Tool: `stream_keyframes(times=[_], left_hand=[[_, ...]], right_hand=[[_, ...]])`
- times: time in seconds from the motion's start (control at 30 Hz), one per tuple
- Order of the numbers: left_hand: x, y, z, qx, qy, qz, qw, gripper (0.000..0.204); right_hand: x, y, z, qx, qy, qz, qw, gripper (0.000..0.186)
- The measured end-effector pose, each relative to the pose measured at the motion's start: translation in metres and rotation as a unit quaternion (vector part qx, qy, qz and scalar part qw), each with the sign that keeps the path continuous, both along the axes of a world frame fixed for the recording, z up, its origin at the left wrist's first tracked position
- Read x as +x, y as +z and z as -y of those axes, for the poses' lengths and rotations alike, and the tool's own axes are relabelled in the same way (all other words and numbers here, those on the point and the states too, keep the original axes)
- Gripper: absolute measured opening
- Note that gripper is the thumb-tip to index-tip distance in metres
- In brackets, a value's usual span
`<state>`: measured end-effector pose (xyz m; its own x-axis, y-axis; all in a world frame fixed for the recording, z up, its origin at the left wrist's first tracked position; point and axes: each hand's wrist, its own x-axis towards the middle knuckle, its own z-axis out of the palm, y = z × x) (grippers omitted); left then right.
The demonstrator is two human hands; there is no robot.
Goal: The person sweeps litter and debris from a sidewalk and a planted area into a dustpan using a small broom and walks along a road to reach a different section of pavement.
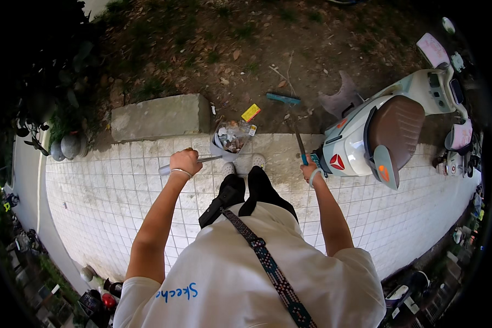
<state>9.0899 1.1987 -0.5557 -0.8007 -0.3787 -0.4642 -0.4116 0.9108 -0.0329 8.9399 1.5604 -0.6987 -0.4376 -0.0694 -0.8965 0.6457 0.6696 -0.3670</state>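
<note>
My left hand [185, 162] is closed around the grey handle of a long-handled dustpan [216, 148], which stands just in front of my feet. Crumpled wrappers and other litter [233, 136] fill the pan. A long broom with a teal head [283, 99] is gripped in my right hand [311, 168]; its dark handle slants away from me. The broom head rests on the soil beyond the paving. Between it and the pan lies a yellow and red packet [251, 112], apart from the broom head and close to the pan's far edge.
A parked scooter [361, 131] with a brown seat stands close by my right hand. A stone block [158, 117] borders the soil at left, near round grey stone balls [71, 146]. White paving tiles [120, 208] lie underfoot. Leaves and twigs [283, 76] litter the ground ahead.
</note>
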Motion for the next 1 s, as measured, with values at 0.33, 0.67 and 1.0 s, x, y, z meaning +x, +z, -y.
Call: stream_keyframes(times=[0.33,0.67,1.0], left_hand=[[0.002,0.003,-0.006,0.010,0.005,0.031,0.999,0.020],[-0.007,0.009,-0.014,0.006,-0.010,0.046,0.999,0.020],[0.007,0.001,-0.018,-0.004,0.015,0.017,1.000,0.014]], right_hand=[[0.029,0.036,-0.014,-0.092,0.019,0.135,0.986,0.056],[0.022,-0.015,0.015,0.037,0.256,-0.120,0.958,0.064],[0.044,0.036,0.001,-0.077,0.138,0.132,0.979,0.064]])
